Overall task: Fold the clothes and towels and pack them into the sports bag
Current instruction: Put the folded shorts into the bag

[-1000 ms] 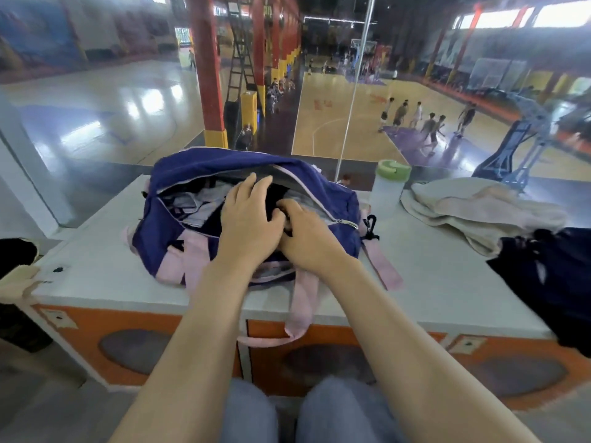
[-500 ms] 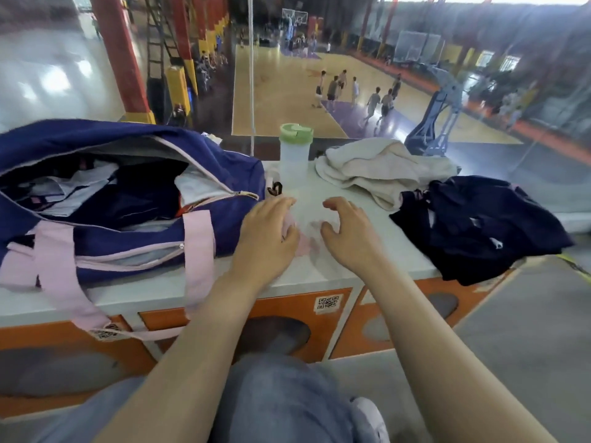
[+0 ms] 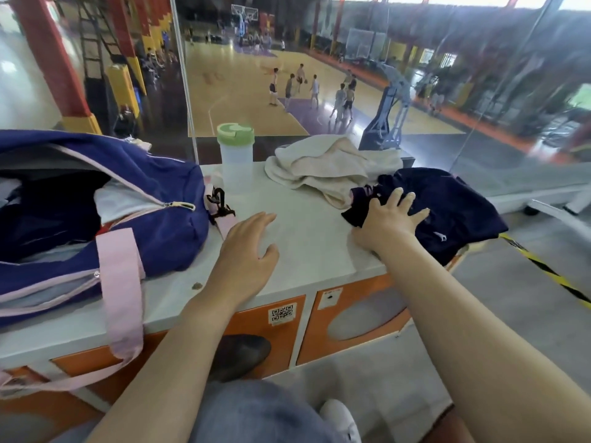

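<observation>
Fingers (image 3: 404,199) spread on crumpled navy garment (image 3: 447,209)

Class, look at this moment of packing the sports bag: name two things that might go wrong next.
1. The dark garment under the right hand overhangs the counter edge; a loose pull might drop it on the floor.
2. The bottle stands beside the cream towel; dragging the towel may topple it.

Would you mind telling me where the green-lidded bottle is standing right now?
In the head view, the bottle stands upright at the counter's far edge, between the sports bag on its left and the cream towel on its right.
</observation>
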`<state>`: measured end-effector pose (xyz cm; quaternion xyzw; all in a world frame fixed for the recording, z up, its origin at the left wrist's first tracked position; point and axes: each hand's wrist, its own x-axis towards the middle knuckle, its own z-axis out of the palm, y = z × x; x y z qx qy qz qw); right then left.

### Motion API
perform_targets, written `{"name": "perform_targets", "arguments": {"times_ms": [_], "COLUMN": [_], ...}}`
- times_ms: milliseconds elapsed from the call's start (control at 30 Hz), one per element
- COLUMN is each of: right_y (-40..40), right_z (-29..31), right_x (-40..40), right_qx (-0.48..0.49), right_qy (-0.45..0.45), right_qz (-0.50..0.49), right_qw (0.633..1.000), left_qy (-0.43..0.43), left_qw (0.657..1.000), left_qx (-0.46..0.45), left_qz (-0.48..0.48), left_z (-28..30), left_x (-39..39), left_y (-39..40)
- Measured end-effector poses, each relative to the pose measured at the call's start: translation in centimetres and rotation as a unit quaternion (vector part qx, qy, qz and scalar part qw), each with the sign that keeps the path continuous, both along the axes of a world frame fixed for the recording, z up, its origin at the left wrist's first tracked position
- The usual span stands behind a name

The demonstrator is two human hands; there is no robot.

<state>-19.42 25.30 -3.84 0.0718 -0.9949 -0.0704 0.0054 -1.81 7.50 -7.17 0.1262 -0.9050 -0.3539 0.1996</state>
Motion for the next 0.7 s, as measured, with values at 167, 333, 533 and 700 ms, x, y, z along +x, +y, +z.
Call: {"name": "perform_targets", "arguments": {"times_ms": [167, 333, 533, 700], "right_y": [0.4, 0.2, -0.9, -2.6], "right_z": [-0.3, -0.8, -0.1, 1.3], "right_x": [-0.8, -0.7, 0.4, 2.6], "right_qx": [0.073, 0.085, 0.041, 0.000], "right_qy": [0.035, 0.110, 0.128, 0.121], "right_qz": [0.013, 0.065, 0.125, 0.153], "right_qw": [0.997, 0.988, 0.983, 0.981], "left_qy": [-0.013, -0.023, -0.022, -0.027], "left_qw": [1.000, 1.000, 0.999, 0.999], "left_qx": [0.022, 0.021, 0.026, 0.020], "left_qz": [0.006, -0.002, -0.008, -0.011], "left_z": [-0.4, -0.5, -0.6, -0.5], "left_x": [0.3, 0.5, 0.4, 0.4], "left_y": [-0.1, 0.1, 0.1, 0.2]}}
